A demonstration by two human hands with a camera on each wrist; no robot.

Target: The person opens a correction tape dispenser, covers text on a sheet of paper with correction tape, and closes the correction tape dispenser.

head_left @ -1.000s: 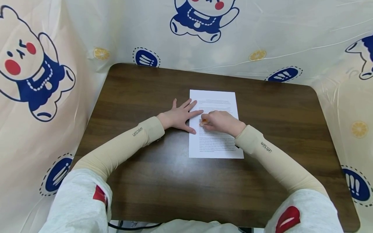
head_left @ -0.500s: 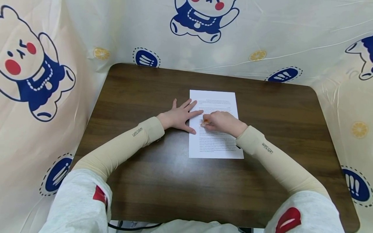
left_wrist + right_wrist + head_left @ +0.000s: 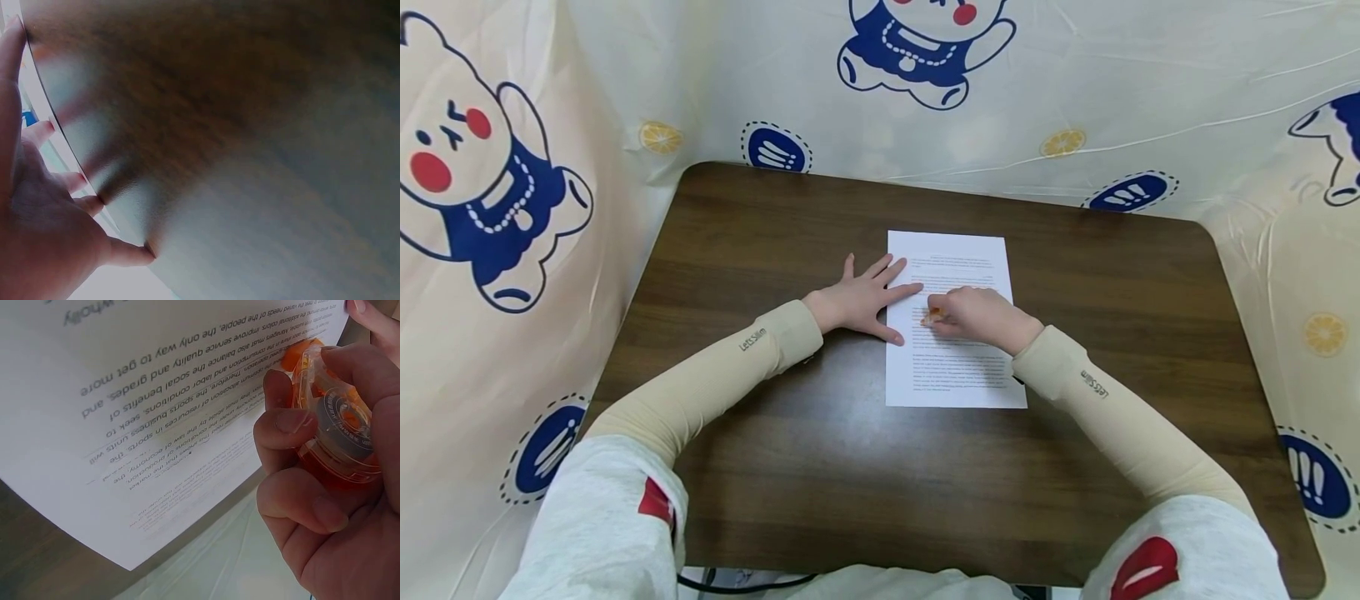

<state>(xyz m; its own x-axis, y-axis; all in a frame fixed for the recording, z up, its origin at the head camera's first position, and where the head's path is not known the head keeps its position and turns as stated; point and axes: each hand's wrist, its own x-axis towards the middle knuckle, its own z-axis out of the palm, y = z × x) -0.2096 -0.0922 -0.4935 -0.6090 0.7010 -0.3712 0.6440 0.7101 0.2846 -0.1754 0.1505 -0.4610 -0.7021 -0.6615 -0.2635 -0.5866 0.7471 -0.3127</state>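
Note:
A printed sheet of paper (image 3: 962, 379) lies on the brown table. My left hand (image 3: 859, 302) is spread flat across its left edge, with some fingertips on the sheet and the palm over the wood. In the left wrist view the fingers of the left hand (image 3: 47, 219) fan out straight. My right hand (image 3: 981, 318) grips a clear orange correction tape (image 3: 344, 428), thumb on one side and fingers curled round the other. Its orange tip end is down at a text line in the right wrist view, near the middle left of the page. The fist mostly covers it in the head view.
The wooden table (image 3: 790, 483) stretches out on both sides of the sheet. A patterned curtain (image 3: 715, 75) hangs behind and along the sides. A black cable (image 3: 745, 588) runs below the front edge.
My right hand has slid slightly to the right along the text line with the correction tape. The left hand and the sheet stay in place.

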